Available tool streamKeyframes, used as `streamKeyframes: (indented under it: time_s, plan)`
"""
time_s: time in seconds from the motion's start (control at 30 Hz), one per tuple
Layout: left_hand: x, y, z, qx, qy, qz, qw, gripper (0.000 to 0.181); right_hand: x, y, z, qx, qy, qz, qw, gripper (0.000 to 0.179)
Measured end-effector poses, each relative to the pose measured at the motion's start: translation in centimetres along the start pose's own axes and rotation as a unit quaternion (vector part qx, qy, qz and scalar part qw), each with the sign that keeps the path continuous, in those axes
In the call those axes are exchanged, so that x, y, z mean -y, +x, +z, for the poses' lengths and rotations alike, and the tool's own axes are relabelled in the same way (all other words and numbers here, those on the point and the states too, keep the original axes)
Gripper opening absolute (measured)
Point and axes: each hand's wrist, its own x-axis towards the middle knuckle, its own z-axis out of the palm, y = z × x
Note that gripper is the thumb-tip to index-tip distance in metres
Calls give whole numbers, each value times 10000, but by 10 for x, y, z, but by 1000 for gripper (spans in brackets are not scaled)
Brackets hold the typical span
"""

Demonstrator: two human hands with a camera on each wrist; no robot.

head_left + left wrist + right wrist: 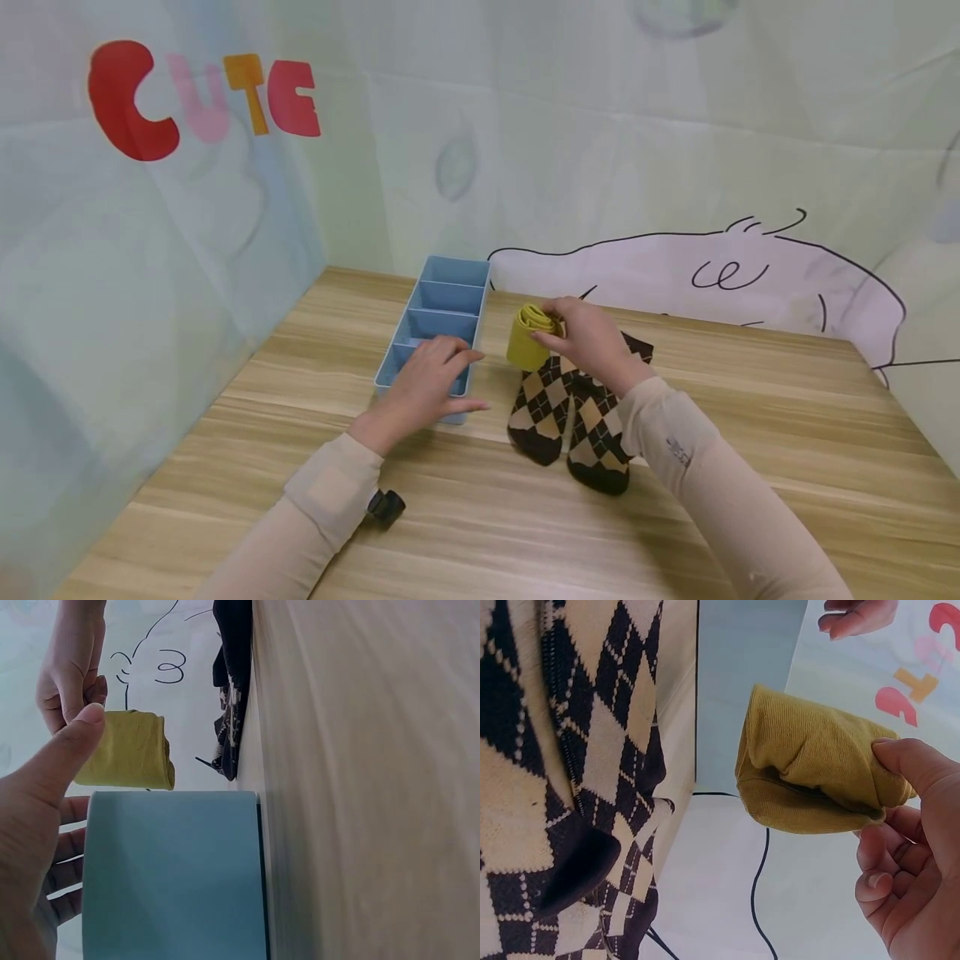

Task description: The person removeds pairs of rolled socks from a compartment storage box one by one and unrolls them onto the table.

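Note:
In the head view my right hand [592, 340] pinches a rolled-up yellow sock [528, 343] between thumb and fingers, near its upper edge. The right wrist view shows the ribbed knit of the yellow roll [817, 761] and a fold gaping along it. My left hand [426, 379] hovers over the near part of a light blue divided box [453, 271], thumb spread from the fingers and nothing held. Behind the yellow roll, a pair of black, tan and grey argyle socks [543, 408] lies flat, toes towards me.
The box has several compartments in a row and stands on the wood-grain table [465, 533], left of the argyle socks. A small black device [386, 508] shows at my left wrist. Printed fabric walls [600, 150] enclose the table's back and left side.

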Motion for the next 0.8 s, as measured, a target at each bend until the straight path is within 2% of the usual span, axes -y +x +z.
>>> streamKeyframes:
  time_s: [0.57, 0.8]
  plan:
    - [-6, 3, 6, -224, -48, 270, 9994, 63, -12, -12, -1, -220, -76, -182, 9996, 34]
    - [-8, 3, 9, -160, 43, 358, 9992, 64, -15, -17, -2, -275, -196, -182, 9993, 33]
